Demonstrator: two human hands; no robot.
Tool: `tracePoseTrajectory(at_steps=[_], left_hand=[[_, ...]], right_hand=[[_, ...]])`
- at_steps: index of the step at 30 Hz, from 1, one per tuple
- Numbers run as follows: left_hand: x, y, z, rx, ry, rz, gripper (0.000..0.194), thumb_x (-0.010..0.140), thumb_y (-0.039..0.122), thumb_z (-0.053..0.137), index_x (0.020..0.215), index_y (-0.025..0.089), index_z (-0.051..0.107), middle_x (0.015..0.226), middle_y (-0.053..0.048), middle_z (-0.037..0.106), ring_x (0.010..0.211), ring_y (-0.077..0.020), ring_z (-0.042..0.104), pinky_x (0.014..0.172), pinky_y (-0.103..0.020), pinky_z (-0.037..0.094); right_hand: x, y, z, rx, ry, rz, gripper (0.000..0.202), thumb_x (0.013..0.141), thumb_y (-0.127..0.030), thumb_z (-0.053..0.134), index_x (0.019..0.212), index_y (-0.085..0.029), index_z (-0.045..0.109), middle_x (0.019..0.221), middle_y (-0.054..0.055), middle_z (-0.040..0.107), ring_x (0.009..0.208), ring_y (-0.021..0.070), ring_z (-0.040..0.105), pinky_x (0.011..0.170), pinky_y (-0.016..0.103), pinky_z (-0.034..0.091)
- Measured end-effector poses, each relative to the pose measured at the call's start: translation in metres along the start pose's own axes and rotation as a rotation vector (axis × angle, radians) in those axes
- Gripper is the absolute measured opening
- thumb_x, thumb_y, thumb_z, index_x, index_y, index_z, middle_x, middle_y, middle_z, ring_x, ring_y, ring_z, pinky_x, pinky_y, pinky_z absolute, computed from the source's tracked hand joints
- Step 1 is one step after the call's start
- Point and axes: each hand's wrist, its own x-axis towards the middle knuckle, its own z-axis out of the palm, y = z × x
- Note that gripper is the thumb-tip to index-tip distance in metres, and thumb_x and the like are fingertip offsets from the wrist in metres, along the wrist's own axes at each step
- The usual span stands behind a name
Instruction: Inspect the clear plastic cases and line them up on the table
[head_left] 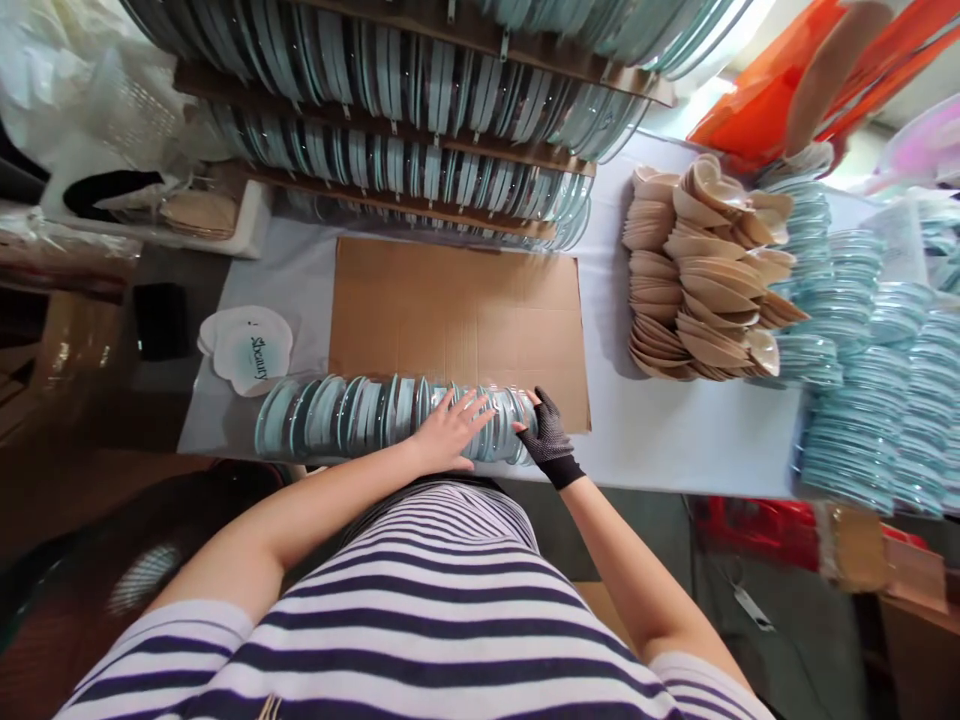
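A long row of clear, blue-edged round packages [367, 415] stands on edge along the front of the white table. My left hand [450, 432] is bare and lies on top of the row, right of its middle, with its fingers spread. At the row's right end, my right hand [546, 435] wears a dark glove with bare fingertips; its fingers rest against the last packages, apart from each other. Behind the row, a flat brown cardboard sheet [457, 310] lies on the table, its front edge partly hidden by the packages.
Racks of similar packages [420, 85] rise at the back. Stacked beige cups [712, 270] and piles of blue-edged packages [855, 430] stand on the right. White cloud-shaped cards [251, 350] lie at the left, near a white foam box [251, 225].
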Motion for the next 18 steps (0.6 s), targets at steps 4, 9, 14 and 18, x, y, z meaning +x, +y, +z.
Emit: tracePoseTrajectory(at_steps=[4,9,14,18], left_hand=[[0.033,0.017,0.005,0.0,0.006,0.037,0.101,0.079,0.06,0.074,0.16,0.021,0.029,0.168,-0.015,0.025,0.155,-0.0393,0.02,0.124,-0.062,0.014],[0.045,0.015,0.018,0.016,-0.005,0.082,0.088,0.083,0.056,0.071,0.157,0.025,0.035,0.164,-0.014,0.036,0.151,-0.0387,0.03,0.119,-0.061,0.027],[0.048,0.022,0.022,0.01,0.044,0.083,0.088,0.082,0.057,0.072,0.155,0.022,0.038,0.162,-0.015,0.039,0.151,-0.0383,0.029,0.12,-0.06,0.025],[0.022,-0.005,0.006,-0.078,0.267,-0.008,0.074,0.089,0.056,0.063,0.153,0.026,0.043,0.162,-0.01,0.04,0.154,-0.0318,0.027,0.126,-0.057,0.012]], right_hand=[[-0.025,0.016,0.003,0.247,0.125,0.398,0.085,0.081,-0.066,0.055,0.147,-0.014,0.043,0.152,0.02,0.048,0.141,0.0347,0.046,0.116,0.055,0.038],[-0.029,0.026,0.005,0.277,0.116,0.509,0.074,0.082,-0.074,0.043,0.128,-0.018,0.061,0.128,0.019,0.068,0.12,0.0369,0.062,0.105,0.053,0.048],[-0.015,0.019,0.007,0.28,0.113,0.509,0.077,0.081,-0.076,0.042,0.131,-0.02,0.06,0.135,0.015,0.064,0.125,0.0337,0.058,0.109,0.044,0.044],[-0.018,0.012,0.006,0.263,0.073,0.556,0.087,0.079,-0.078,0.041,0.134,-0.013,0.056,0.134,0.021,0.062,0.126,0.0363,0.057,0.109,0.048,0.042]])
